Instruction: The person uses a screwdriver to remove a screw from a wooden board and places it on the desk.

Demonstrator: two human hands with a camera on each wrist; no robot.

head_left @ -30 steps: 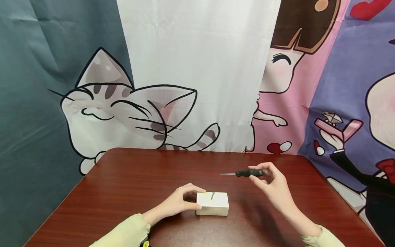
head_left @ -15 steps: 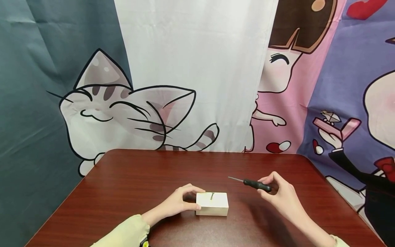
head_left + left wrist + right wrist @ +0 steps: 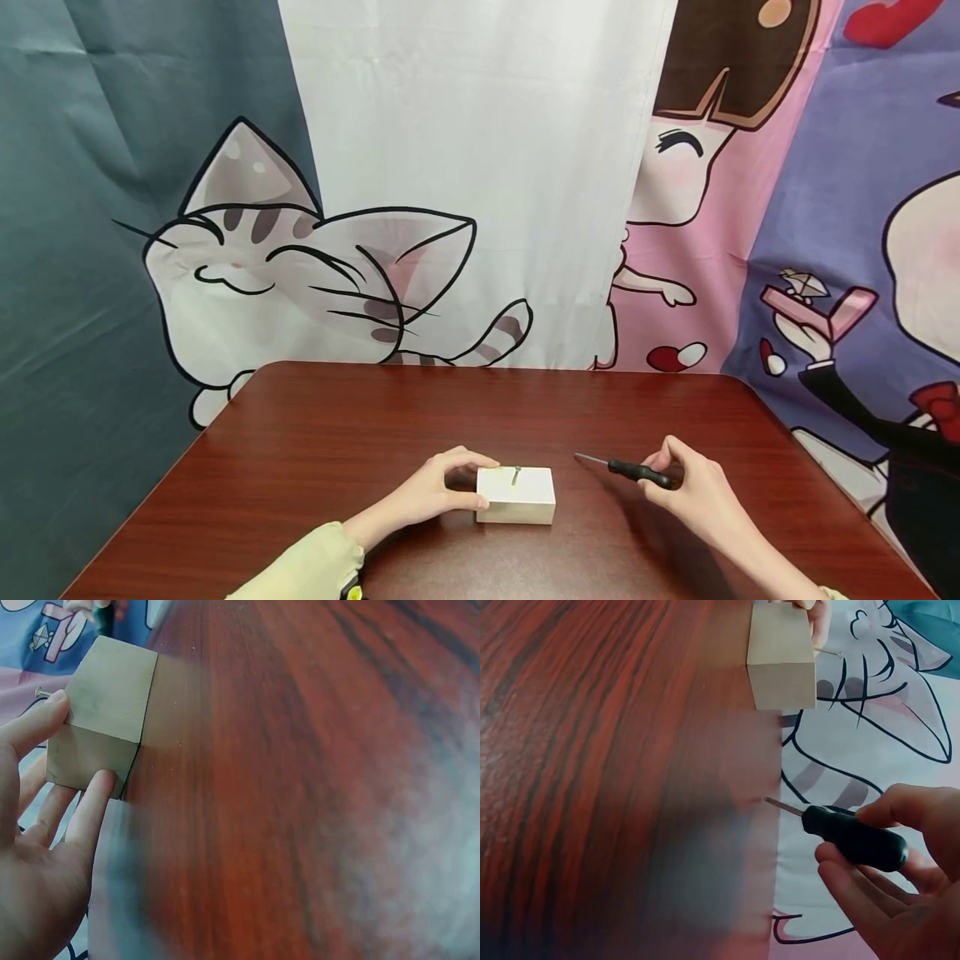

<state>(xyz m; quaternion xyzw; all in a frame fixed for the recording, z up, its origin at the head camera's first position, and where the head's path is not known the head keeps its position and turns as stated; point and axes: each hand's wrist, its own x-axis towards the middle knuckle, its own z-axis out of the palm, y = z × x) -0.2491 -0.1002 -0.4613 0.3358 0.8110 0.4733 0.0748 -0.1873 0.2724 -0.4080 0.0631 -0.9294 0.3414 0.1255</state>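
Note:
A pale wooden block [image 3: 514,504] lies on the table, and a small screw [image 3: 516,475] sticks up out of its top face. My left hand [image 3: 429,487] grips the block's left end between thumb and fingers. In the left wrist view the fingertips [image 3: 101,784] press against that end face. To the right of the block, above the table, my right hand [image 3: 693,492] pinches the black handle of a screwdriver [image 3: 637,472]. Its metal shaft [image 3: 784,807] points left and slightly up in the head view, apart from the block and the screw.
The dark red wooden table [image 3: 360,408] reaches back to a hanging cloth [image 3: 480,125] printed with a cartoon cat and figures. The table's right edge slopes away beyond my right hand.
My right hand has moved down and to the right with the screwdriver, whose tip has tilted upward from level. The left hand and the block stay in place.

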